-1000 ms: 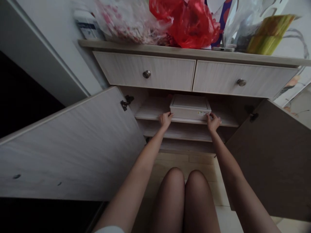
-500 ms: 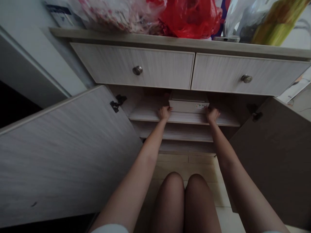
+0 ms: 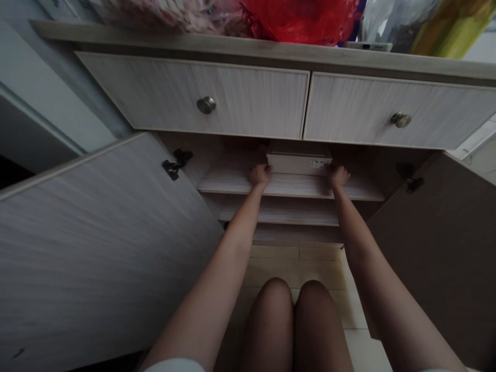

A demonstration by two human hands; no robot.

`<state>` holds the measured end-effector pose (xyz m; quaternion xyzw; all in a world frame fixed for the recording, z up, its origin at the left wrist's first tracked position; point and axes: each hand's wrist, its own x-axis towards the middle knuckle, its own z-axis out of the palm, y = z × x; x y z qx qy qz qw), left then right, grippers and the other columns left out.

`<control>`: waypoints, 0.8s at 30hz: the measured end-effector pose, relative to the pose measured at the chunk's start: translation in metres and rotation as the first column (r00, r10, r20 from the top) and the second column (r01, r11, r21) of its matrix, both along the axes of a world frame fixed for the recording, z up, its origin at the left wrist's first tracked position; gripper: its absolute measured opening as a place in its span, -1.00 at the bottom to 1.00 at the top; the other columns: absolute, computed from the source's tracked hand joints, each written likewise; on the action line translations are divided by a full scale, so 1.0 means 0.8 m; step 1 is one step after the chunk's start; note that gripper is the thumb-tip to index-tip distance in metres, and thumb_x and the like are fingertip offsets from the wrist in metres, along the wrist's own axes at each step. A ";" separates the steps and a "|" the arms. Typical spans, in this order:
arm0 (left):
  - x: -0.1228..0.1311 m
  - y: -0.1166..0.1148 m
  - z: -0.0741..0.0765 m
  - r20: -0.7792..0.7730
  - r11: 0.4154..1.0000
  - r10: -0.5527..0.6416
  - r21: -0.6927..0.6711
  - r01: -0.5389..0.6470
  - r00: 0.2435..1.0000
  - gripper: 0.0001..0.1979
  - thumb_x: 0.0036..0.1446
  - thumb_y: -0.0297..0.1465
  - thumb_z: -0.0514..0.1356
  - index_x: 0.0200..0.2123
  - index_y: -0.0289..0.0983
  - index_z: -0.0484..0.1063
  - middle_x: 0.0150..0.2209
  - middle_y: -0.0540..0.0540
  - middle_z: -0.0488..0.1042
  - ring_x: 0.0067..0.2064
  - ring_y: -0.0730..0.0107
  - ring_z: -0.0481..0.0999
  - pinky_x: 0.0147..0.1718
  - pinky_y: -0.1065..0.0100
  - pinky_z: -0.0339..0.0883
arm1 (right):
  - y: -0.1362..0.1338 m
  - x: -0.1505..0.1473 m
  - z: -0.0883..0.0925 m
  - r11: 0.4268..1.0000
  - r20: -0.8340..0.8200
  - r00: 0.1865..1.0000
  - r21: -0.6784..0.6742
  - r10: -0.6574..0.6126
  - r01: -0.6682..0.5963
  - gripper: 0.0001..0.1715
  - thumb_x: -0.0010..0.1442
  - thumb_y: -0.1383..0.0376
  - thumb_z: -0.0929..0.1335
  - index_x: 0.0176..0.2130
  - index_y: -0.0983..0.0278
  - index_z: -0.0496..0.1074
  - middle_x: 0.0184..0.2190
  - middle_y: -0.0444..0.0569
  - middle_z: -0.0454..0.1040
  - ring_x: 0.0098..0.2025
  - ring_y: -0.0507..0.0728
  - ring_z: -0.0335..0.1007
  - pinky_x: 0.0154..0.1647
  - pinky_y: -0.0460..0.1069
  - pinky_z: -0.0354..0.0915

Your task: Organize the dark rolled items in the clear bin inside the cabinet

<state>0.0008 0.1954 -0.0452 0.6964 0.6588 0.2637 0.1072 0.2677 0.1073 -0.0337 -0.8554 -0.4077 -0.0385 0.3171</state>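
A pale box (image 3: 292,164) with a small printed label (image 3: 318,164) on its front lies on the upper shelf (image 3: 298,184) of the cabinet. My left hand (image 3: 260,174) is closed at the box's left front corner. At the opposite corner, my right hand (image 3: 338,176) is closed too, its fingers partly hidden behind the wrist. The rear of the box disappears into shadow under the drawers.
Cabinet doors stand swung out on the left (image 3: 104,248) and right (image 3: 437,248). Above are two drawers with round knobs (image 3: 206,105). The top carries a red plastic bag (image 3: 302,20), other bags and a white device (image 3: 368,46). My knees (image 3: 277,305) are below.
The box and both hands sit slightly farther back on the shelf, with more bare shelf in front of the box. The camera view has moved a little closer to the cabinet.
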 end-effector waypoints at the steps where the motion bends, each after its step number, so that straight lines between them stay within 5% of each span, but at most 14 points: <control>1: 0.000 0.000 0.001 -0.001 1.000 0.001 0.003 -0.001 1.000 -0.69 0.31 -0.23 0.14 -0.09 -0.24 0.61 -0.10 -0.30 0.60 -0.06 0.14 0.56 -0.15 0.28 0.29 | 0.001 0.000 0.000 1.000 -0.004 1.000 -0.005 0.001 -0.001 -0.59 0.31 0.10 0.30 -0.07 0.29 0.59 -0.15 0.23 0.58 0.00 0.32 0.47 0.06 0.19 0.22; 10: 0.013 -0.001 0.018 0.018 0.994 0.063 -0.095 -0.061 0.998 -0.76 0.27 -0.30 0.18 -0.14 -0.27 0.60 -0.07 -0.35 0.60 0.04 0.04 0.55 -0.05 0.18 0.36 | 0.011 0.004 0.011 0.998 -0.094 0.996 -0.063 0.004 -0.010 -0.56 0.23 0.08 0.37 -0.08 0.34 0.57 -0.13 0.29 0.56 0.02 0.34 0.47 0.06 0.19 0.26; 14: 0.010 -0.024 0.009 0.211 0.992 0.078 -0.110 -0.055 0.974 -0.74 0.23 -0.29 0.22 -0.10 -0.30 0.57 -0.03 -0.32 0.59 0.07 0.06 0.55 0.01 0.18 0.37 | -0.015 -0.004 0.006 0.978 -0.242 0.959 0.179 0.146 -0.104 -0.50 0.22 0.12 0.35 0.04 0.37 0.49 -0.03 0.27 0.53 0.06 0.31 0.45 0.08 0.16 0.29; 17: -0.016 -0.073 -0.003 0.457 0.998 -0.034 0.062 0.006 0.889 -0.72 0.26 -0.30 0.14 -0.12 -0.31 0.58 -0.06 -0.27 0.61 0.02 0.15 0.59 0.00 0.25 0.41 | -0.082 -0.029 -0.004 0.824 -0.265 0.888 0.534 0.376 -0.190 -0.44 0.25 0.06 0.28 0.08 0.38 0.42 -0.03 0.23 0.53 -0.01 0.22 0.48 0.03 0.10 0.35; 20: -0.070 -0.153 -0.007 0.579 0.952 -0.113 0.297 -0.079 0.808 -0.65 0.27 -0.19 0.11 -0.17 -0.29 0.60 -0.12 -0.23 0.64 -0.03 0.17 0.61 0.02 0.23 0.42 | -0.199 -0.054 -0.011 0.679 -0.192 0.852 0.696 0.488 -0.232 -0.41 0.23 -0.01 0.29 0.07 0.33 0.40 -0.11 0.18 0.56 -0.08 0.20 0.51 -0.03 0.12 0.39; 22: -0.117 -0.220 -0.003 0.600 0.890 -0.130 0.421 -0.173 0.789 -0.59 0.26 -0.10 0.06 -0.22 -0.24 0.60 -0.21 -0.17 0.66 -0.09 0.18 0.63 0.02 0.18 0.44 | -0.291 -0.056 -0.014 0.661 -0.132 0.879 0.711 0.458 -0.237 -0.47 0.23 0.00 0.33 0.07 0.25 0.42 -0.10 0.13 0.56 -0.09 0.20 0.51 -0.04 0.13 0.40; 24: -0.169 -0.289 0.008 0.628 0.810 -0.063 0.486 -0.328 0.775 -0.58 0.22 -0.05 0.07 -0.27 -0.21 0.59 -0.26 -0.13 0.66 -0.09 0.14 0.63 0.05 0.12 0.43 | -0.378 -0.041 -0.017 0.694 -0.067 0.960 0.704 0.273 -0.148 -0.51 0.23 -0.01 0.35 0.04 0.19 0.44 -0.06 0.15 0.53 -0.09 0.24 0.50 -0.07 0.17 0.42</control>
